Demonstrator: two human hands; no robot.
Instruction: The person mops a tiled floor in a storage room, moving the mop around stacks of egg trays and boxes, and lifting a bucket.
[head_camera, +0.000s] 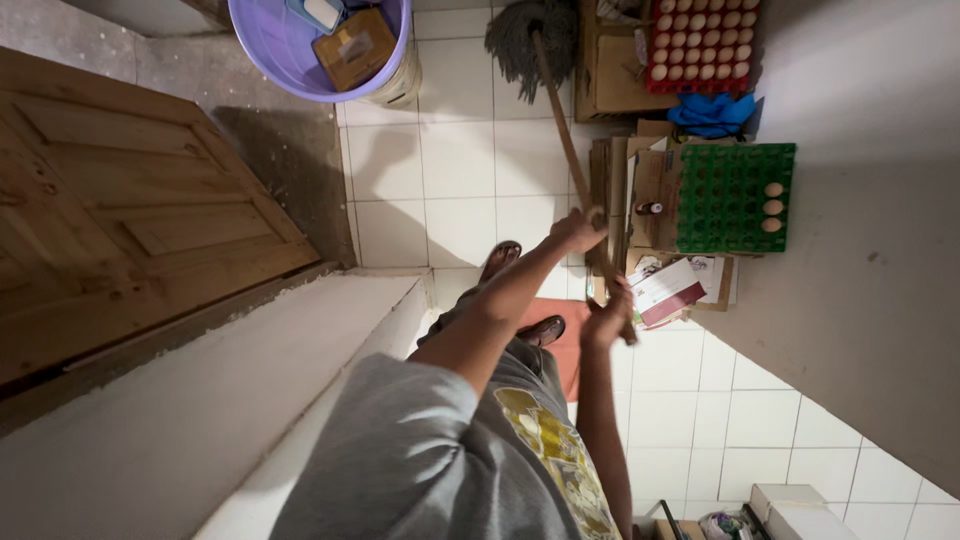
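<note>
Both hands wrap the mop handle (565, 140): left hand (577, 232) beyond right hand (608, 320). Best keep strokes short, since the mop head (530, 40) sits beside the egg trays (735, 197).

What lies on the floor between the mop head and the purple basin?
Only bare white floor tiles lie between the mop head and the purple basin, as the head view shows.

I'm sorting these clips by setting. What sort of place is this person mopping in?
Probably a back room or storeroom of a home or small shop. Both hands, left and right, grip a mop on a white tiled floor; egg trays sit on stacked cardboard, beside a purple tub and a wooden door.
</note>
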